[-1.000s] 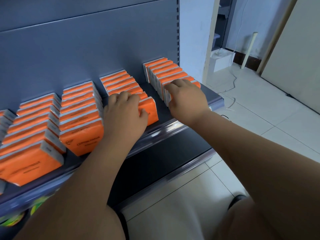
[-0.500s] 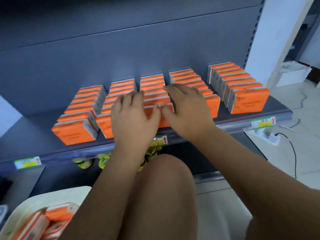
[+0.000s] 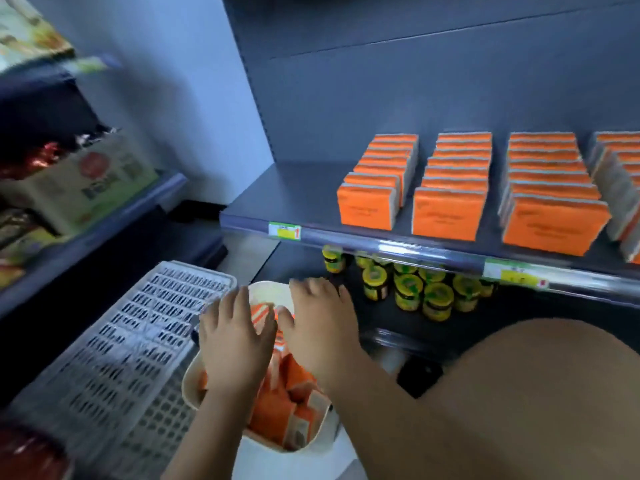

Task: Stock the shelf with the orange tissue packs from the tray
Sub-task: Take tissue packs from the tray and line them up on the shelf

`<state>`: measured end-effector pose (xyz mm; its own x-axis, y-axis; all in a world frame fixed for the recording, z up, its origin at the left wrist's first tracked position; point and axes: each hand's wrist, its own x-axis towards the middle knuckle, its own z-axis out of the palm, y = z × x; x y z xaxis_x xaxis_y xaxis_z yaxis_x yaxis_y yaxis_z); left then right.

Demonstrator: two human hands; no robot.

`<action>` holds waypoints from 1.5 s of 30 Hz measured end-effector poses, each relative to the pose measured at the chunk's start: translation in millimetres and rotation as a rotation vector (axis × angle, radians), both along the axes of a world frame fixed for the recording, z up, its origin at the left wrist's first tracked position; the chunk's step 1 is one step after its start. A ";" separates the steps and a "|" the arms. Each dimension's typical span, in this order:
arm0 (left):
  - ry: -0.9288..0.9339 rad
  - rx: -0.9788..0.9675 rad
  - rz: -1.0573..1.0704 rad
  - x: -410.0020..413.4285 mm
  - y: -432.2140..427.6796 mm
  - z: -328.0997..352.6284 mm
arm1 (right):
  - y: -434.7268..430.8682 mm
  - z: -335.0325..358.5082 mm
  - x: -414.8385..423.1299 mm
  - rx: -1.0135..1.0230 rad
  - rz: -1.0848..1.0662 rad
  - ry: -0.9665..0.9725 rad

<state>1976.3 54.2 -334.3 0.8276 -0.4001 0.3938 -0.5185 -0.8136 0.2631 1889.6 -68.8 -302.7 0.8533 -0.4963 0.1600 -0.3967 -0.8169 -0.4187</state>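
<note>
A cream tray sits low on the floor, filled with loose orange tissue packs. My left hand and my right hand hover side by side over the tray's far half, fingers spread, palms down; whether they touch a pack is hidden beneath them. Up on the grey shelf, several rows of orange tissue packs stand upright, with bare shelf to their left. The frame is motion-blurred.
A white perforated plastic crate lies left of the tray. Small yellow-lidded jars fill the lower shelf under the packs. A neighbouring shelf at left holds a cardboard box. My knee is at right.
Both hands left the packs on the shelf and dropped down and left to the tray. The view swung left and down with them.
</note>
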 end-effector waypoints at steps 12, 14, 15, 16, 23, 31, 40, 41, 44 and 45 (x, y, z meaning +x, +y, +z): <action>0.469 0.102 0.121 0.5 24.6 -111.3 | 33.2 -81.8 18.6 0.032 0.176 0.435; 0.547 0.106 0.151 2.1 21.0 -121.1 | 30.8 -96.3 24.2 0.116 0.158 0.476; 0.574 0.115 0.161 4.0 19.6 -126.0 | 19.9 -111.5 33.0 0.134 0.161 0.519; 0.586 0.136 0.156 6.5 18.4 -130.0 | 12.0 -123.4 39.9 0.164 0.139 0.593; 0.674 0.162 0.200 42.8 2.1 -167.2 | 0.0 -191.3 60.8 0.285 0.074 0.540; 0.778 0.223 0.316 74.1 -31.2 -192.0 | -13.9 -191.7 106.7 0.200 0.124 0.346; 0.696 0.359 0.286 90.5 -38.9 -210.7 | -30.0 -232.3 131.8 0.225 0.191 0.349; 0.687 0.390 0.253 94.5 -36.3 -211.4 | -26.6 -236.4 132.5 0.248 0.184 0.315; 0.676 0.516 0.172 105.1 -30.6 -210.2 | -26.4 -241.8 139.9 0.306 0.173 0.276; 0.683 0.558 0.141 108.7 -30.8 -210.0 | -30.4 -243.7 141.9 0.342 0.155 0.305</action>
<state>2085.0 23.5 -544.3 0.8664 -0.2622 -0.4250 -0.2787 -0.9601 0.0242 2031.5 -99.3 -546.4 0.9038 -0.3406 -0.2590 -0.4279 -0.7120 -0.5567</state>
